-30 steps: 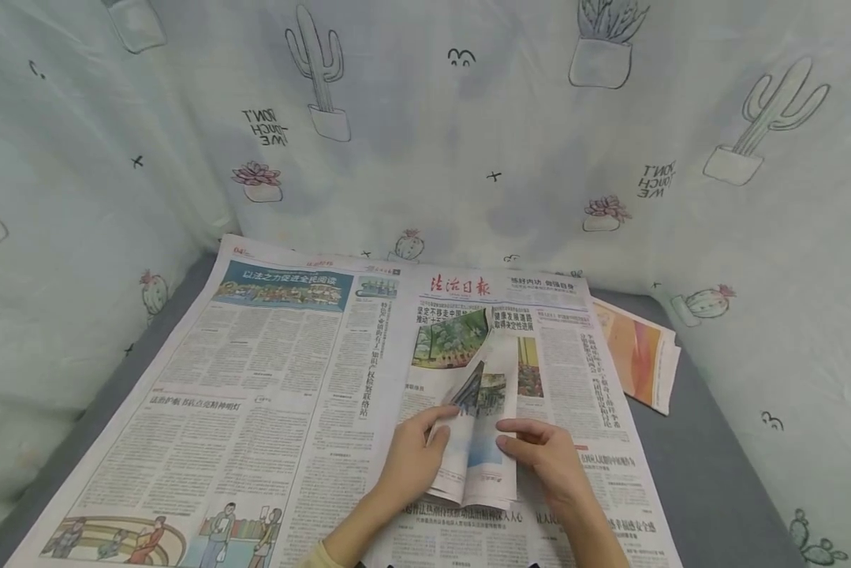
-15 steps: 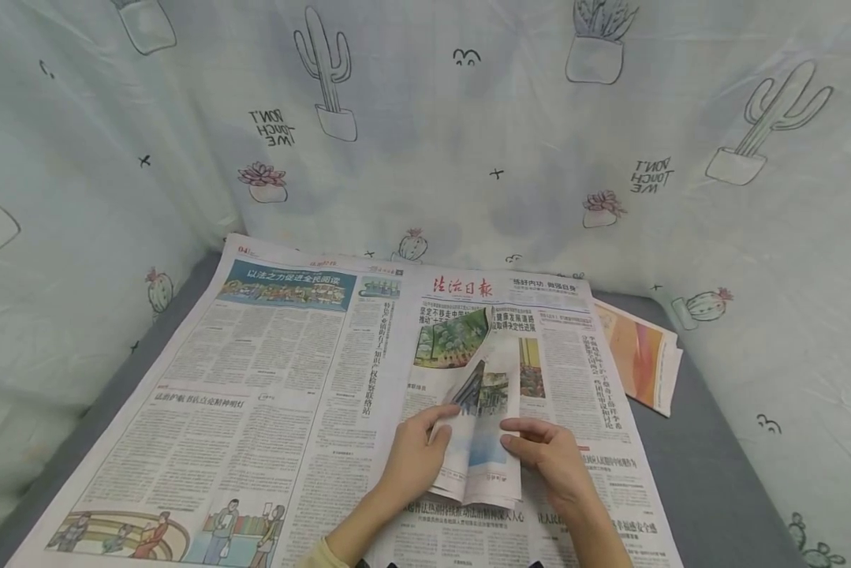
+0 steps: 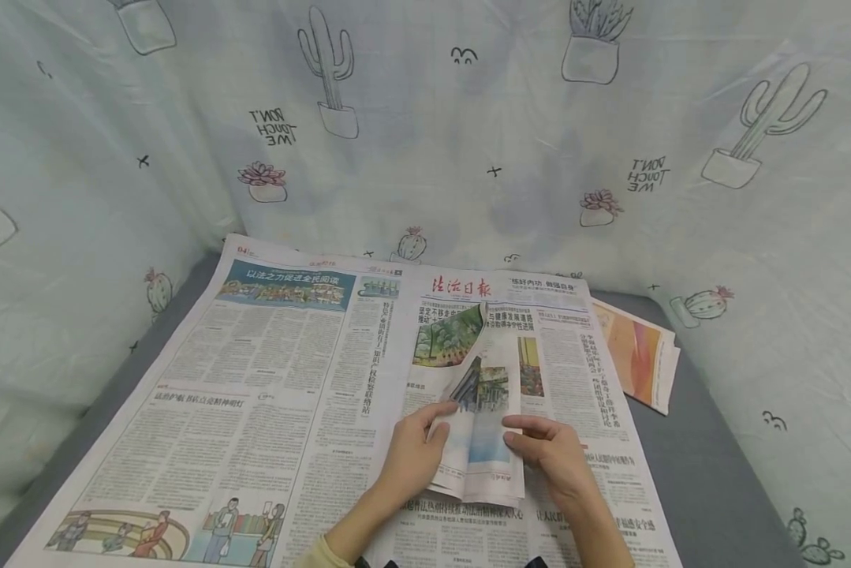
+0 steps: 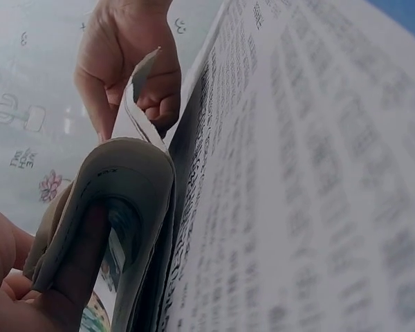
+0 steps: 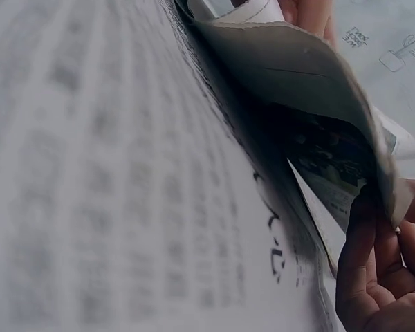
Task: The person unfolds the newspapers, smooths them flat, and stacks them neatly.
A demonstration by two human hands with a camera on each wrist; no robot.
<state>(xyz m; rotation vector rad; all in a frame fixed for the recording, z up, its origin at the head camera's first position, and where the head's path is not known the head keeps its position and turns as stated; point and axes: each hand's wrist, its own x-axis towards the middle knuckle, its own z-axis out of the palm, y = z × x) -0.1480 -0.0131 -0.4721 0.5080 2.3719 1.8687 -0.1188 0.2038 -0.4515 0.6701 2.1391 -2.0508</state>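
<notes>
Two bare hands at work on a small folded piece of white colour-printed newsprint (image 3: 487, 447), which stands over the right page of a wide open black-and-white newspaper spread (image 3: 276, 355) on a dark grey table (image 3: 723, 450). Piece creased down the middle, its two halves opening like a shallow book

Left hand (image 3: 412, 451) clamped on the piece's left edge, thumb apart from a finger tucked inside the curl of paper. Right hand (image 3: 554, 457) pinches the right edge, one finger beneath. Hands apart, the piece between them

Layers hard to count; wrist views are dark and close, and I cannot tell where the garden picture near the top ends and the sheet below begins

Handling, as judged: keep both pinches light and level, ease the sides evenly so the crease stays straight, and watch the ragged upper edge, where newsprint would likely tear first

Off to the right, an orange-and-red printed paper (image 3: 638, 359) lies just beside the spread, partly covered by its edge
</notes>
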